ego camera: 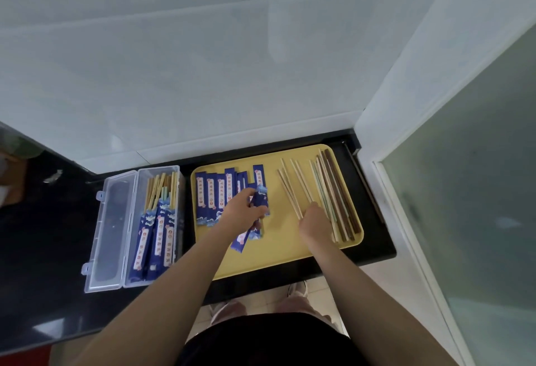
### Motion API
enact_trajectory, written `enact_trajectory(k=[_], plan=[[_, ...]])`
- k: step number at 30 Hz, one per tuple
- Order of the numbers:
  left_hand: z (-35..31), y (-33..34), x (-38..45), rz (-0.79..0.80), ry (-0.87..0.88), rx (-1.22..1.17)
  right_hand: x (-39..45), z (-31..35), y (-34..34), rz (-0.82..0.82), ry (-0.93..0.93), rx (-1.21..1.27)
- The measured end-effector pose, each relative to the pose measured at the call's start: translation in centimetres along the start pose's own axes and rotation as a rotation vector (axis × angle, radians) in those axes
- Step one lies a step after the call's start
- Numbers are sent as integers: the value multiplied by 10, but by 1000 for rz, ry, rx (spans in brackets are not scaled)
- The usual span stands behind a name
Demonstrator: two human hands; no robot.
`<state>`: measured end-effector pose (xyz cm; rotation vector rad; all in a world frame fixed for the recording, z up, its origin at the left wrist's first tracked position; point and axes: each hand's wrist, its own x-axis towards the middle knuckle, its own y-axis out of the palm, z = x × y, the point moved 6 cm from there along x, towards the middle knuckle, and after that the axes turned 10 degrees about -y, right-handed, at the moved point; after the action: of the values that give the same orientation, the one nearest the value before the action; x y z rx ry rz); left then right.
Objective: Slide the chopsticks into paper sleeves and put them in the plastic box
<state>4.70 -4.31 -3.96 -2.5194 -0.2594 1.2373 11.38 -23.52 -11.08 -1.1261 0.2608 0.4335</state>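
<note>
Left grip (242,210) pinches a paper sleeve (259,201) mid-tray (278,258); right grip (314,225) curls on chopsticks (293,191).

The right hand (314,225) hid the near ends of some chopsticks (293,191), and its fingers' grip was unclear.

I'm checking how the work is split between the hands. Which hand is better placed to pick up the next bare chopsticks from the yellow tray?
The right hand: it rests at the loose wooden chopsticks on the yellow tray, while the left hand already holds a blue paper sleeve.
</note>
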Motion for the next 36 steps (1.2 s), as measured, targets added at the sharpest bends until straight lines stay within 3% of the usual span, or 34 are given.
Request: enact_trajectory(k=[6,10,15,19,23,28,33,36], plan=[[4,-1,-2,36,-29,-126,-6,2,0,4,-27,124],[6,4,-3,87,-130,-269,-17,11,-25,12,-29,382],[-4,12,-8,188,-149,-437,-38,46,-54,264,-142,971],[-20,12,-12,263,-124,-590,-49,71,-69,411,-291,1034],[-32,5,-19,284,-153,-722,-62,87,-82,489,-326,1069],[-43,-1,-27,342,-187,-817,-69,108,-113,345,-408,1126],[-61,3,-45,469,-175,-839,-59,123,-135,-58,-531,723],[-71,0,-49,523,-150,-916,-62,135,-140,-44,-591,681]])
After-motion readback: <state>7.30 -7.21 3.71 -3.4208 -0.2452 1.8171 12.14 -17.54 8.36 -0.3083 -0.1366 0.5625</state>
